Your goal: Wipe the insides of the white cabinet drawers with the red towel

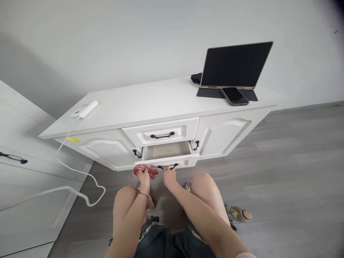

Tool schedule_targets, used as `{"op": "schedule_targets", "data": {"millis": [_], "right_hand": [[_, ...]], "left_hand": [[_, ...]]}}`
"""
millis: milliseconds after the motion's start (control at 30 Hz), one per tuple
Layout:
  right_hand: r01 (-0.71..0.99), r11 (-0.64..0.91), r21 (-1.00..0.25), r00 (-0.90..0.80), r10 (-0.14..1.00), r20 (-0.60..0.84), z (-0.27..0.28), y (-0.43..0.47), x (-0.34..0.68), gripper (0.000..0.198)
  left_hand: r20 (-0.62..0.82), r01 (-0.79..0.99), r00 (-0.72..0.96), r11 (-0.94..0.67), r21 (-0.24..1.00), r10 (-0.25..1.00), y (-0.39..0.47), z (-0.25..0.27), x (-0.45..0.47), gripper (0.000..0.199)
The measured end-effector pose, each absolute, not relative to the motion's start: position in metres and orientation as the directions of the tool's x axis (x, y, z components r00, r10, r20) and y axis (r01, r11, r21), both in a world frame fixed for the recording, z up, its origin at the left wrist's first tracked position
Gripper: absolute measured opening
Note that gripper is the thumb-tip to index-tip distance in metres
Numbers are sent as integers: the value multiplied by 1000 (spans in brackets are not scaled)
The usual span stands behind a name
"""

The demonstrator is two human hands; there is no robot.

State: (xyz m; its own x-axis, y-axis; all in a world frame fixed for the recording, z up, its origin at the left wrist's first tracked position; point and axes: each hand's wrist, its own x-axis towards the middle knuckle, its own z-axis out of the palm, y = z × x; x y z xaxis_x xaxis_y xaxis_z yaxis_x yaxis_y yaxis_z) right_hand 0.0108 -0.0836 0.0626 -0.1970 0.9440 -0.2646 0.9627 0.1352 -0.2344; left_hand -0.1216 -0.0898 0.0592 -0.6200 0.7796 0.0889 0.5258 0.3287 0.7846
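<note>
My left hand [143, 176] is closed on a pink-red cloth [139, 169] held against the front of the lower drawer [185, 163]. On that drawer's black handle [176, 166] my right hand [169, 175] has its fingers hooked. The lower drawer stands partly pulled out, with its pale inside bottom [168, 150] showing some small marks. Above it, the upper drawer [161, 134] is closed, with a black handle [162, 135] of its own.
A tablet [236, 66] leans upright on the white cabinet top [145, 102], a phone [235, 96] before it. A white power strip [86, 110] with a cord [75, 172] sits left. A corked glass jar [236, 214] stands on the floor by my right leg.
</note>
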Motion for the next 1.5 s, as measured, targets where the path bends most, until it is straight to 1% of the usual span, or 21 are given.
{"op": "schedule_targets", "data": {"millis": [100, 200, 267, 333, 400, 467, 500, 567, 633, 700, 767, 833, 900, 967, 1000, 1067, 1133, 1233, 1300, 1400, 1500], "right_hand": [[948, 172, -269, -246, 931, -270, 60, -85, 18, 45], [924, 222, -311, -310, 912, -269, 60, -85, 29, 52], [917, 236, -323, -327, 906, -268, 62, -84, 38, 54], [920, 228, -318, -317, 910, -266, 64, -84, 49, 53], [920, 231, -317, -319, 911, -263, 64, -84, 61, 54], [901, 255, -350, -357, 896, -266, 60, -85, 72, 61], [883, 267, -387, -384, 885, -265, 57, -86, 75, 64], [829, 257, -497, -419, 874, -247, 49, -87, 79, 69], [754, 165, -636, -365, 910, -197, 40, -87, 80, 69], [675, 47, -736, -235, 960, -154, 34, -86, 83, 68], [622, -34, -782, -102, 987, -125, 32, -83, 90, 64], [575, -29, -817, 8, 1000, -30, 37, -79, 102, 56], [532, 34, -846, 148, 980, 133, 46, -73, 117, 48], [540, 109, -835, 255, 924, 285, 57, -62, 132, 42], [566, 131, -814, 270, 904, 333, 63, -56, 139, 41], [620, 157, -769, 241, 895, 377, 72, -42, 153, 41], [659, 149, -737, 198, 911, 361, 77, -31, 167, 42], [678, 102, -728, 187, 934, 305, 78, -24, 182, 42], [671, 90, -736, 178, 944, 277, 77, -25, 186, 45], [656, 79, -751, 142, 964, 225, 74, -29, 186, 49], [658, 62, -750, 119, 975, 185, 74, -28, 184, 46]], "left_hand": [[52, 489, -657, 372, 789, 752, -89, 55, -107, 21], [50, 470, -674, 375, 799, 737, -90, 54, -90, 25], [87, 488, -667, 346, 801, 740, -91, 54, -79, 27], [149, 545, -631, 298, 784, 761, -94, 54, -69, 29], [212, 619, -559, 233, 750, 802, -97, 57, -61, 30], [262, 692, -445, 144, 707, 856, -99, 61, -56, 30], [277, 726, -376, 96, 681, 884, -99, 63, -54, 30], [290, 788, -234, 6, 616, 928, -98, 69, -51, 32], [295, 839, -98, -80, 538, 950, -95, 74, -47, 32], [302, 874, 18, -162, 459, 953, -90, 78, -42, 31], [318, 893, 89, -217, 395, 944, -85, 80, -34, 30], [346, 903, 90, -223, 367, 934, -82, 81, -23, 30], [372, 902, 48, -200, 382, 927, -80, 81, -11, 29], [366, 890, -5, -163, 426, 931, -79, 79, 1, 27], [343, 882, -24, -142, 450, 939, -79, 78, 6, 27], [267, 858, -47, -98, 504, 962, -78, 74, 17, 27], [199, 824, -76, -51, 565, 977, -76, 71, 28, 29], [188, 753, -113, -39, 656, 976, -72, 67, 44, 30], [195, 711, -83, -79, 699, 977, -67, 65, 54, 29], [171, 657, 12, -137, 741, 985, -60, 61, 68, 28], [184, 601, 49, -176, 779, 982, -54, 56, 81, 30]]}}
